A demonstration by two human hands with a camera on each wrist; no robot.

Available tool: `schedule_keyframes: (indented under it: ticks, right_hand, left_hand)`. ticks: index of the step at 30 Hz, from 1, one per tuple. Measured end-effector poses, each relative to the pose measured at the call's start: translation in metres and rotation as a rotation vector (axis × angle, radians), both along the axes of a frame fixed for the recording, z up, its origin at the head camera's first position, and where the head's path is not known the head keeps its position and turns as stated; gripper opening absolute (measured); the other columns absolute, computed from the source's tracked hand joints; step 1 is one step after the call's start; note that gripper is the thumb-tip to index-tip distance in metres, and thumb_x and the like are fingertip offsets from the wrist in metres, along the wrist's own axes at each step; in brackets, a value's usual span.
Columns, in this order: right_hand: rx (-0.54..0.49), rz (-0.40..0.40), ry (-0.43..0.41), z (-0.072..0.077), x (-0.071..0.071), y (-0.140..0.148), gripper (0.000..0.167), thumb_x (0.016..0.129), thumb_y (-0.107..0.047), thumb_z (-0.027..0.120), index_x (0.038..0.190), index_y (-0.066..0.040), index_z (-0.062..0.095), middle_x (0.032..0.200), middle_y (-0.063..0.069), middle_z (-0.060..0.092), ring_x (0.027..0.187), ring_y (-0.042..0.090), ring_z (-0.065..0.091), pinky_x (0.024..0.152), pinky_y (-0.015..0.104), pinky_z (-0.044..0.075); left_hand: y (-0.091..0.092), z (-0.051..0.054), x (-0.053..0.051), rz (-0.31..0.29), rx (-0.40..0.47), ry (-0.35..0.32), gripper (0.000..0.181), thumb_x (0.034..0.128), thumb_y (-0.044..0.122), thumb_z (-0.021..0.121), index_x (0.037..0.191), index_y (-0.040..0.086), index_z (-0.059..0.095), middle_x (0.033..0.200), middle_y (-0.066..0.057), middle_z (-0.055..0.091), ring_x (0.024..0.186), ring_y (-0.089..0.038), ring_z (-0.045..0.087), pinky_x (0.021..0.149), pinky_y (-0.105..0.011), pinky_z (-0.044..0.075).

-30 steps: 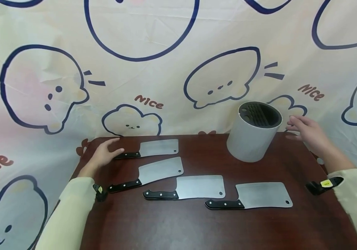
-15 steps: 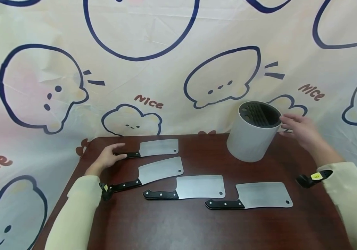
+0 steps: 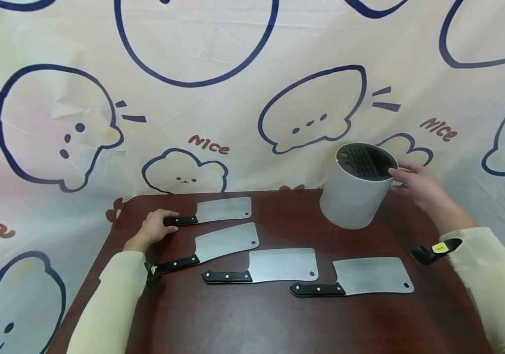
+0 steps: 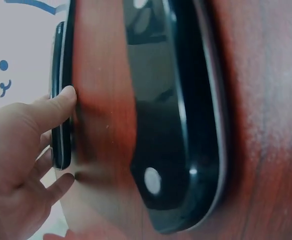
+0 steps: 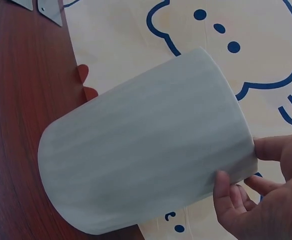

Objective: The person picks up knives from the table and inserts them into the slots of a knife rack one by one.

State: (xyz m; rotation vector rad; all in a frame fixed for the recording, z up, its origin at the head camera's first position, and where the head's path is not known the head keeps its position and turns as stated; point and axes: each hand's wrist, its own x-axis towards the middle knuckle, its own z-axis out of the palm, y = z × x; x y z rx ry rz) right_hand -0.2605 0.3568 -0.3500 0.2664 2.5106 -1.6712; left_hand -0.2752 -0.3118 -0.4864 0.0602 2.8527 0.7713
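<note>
L grip (image 3: 154, 227) pinches the far cleaver (image 3: 223, 210) by its blk handle (image 3: 182, 221), approx 10 o'clock on the worktop (image 3: 243, 324); R grip (image 3: 420, 188) pinches the rim of the white holder (image 3: 353, 201) at 1 o'clock. Cleaver's prob. stiff, blade-heavy, slick, so handle's the best hold. Worktop edge & cloth (image 3: 252, 169) sit tight at its 12, a 2nd cleaver (image 3: 228, 240) just beside at 6; open room's at 3, toward holder.

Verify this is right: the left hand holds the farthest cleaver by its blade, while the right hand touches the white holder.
Not the blade: the head view shows the left hand holding the farthest cleaver by its handle. The right hand does touch the white holder.
</note>
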Motion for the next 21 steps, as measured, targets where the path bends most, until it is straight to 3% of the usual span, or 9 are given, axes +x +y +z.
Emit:
schedule_keyframes:
  ticks: [5, 10, 21]
  right_hand:
    - [-0.043, -0.018, -0.002, 0.002, 0.000, -0.002, 0.084, 0.102, -0.050, 0.053, 0.164, -0.010, 0.012, 0.165, 0.022, 0.021, 0.139, 0.033, 0.039, 0.114, 0.042, 0.037]
    - [-0.051, -0.030, 0.000, 0.000, -0.001, -0.003, 0.083, 0.102, -0.048, 0.054, 0.164, -0.011, 0.012, 0.166, 0.020, 0.020, 0.139, 0.032, 0.039, 0.115, 0.043, 0.036]
    - [-0.027, -0.030, 0.012, -0.003, 0.000, -0.002, 0.091, 0.098, -0.056, 0.056, 0.164, -0.013, 0.013, 0.167, 0.018, 0.019, 0.139, 0.034, 0.040, 0.116, 0.043, 0.035]
  left_hand:
    - [0.001, -0.003, -0.001, -0.007, -0.025, 0.020, 0.037, 0.0956, 0.009, 0.070, 0.132, 0.002, 0.064, 0.142, -0.029, 0.048, 0.131, -0.049, 0.034, 0.109, -0.072, 0.023]
    - [0.000, -0.003, 0.001, -0.010, -0.024, 0.012, 0.034, 0.0953, 0.009, 0.071, 0.129, 0.003, 0.067, 0.137, -0.027, 0.052, 0.126, -0.045, 0.038, 0.107, -0.070, 0.030]
    - [-0.005, 0.013, 0.009, -0.066, 0.061, 0.013, 0.034, 0.0954, 0.012, 0.072, 0.128, 0.001, 0.066, 0.131, -0.026, 0.060, 0.115, -0.042, 0.054, 0.104, -0.065, 0.041]
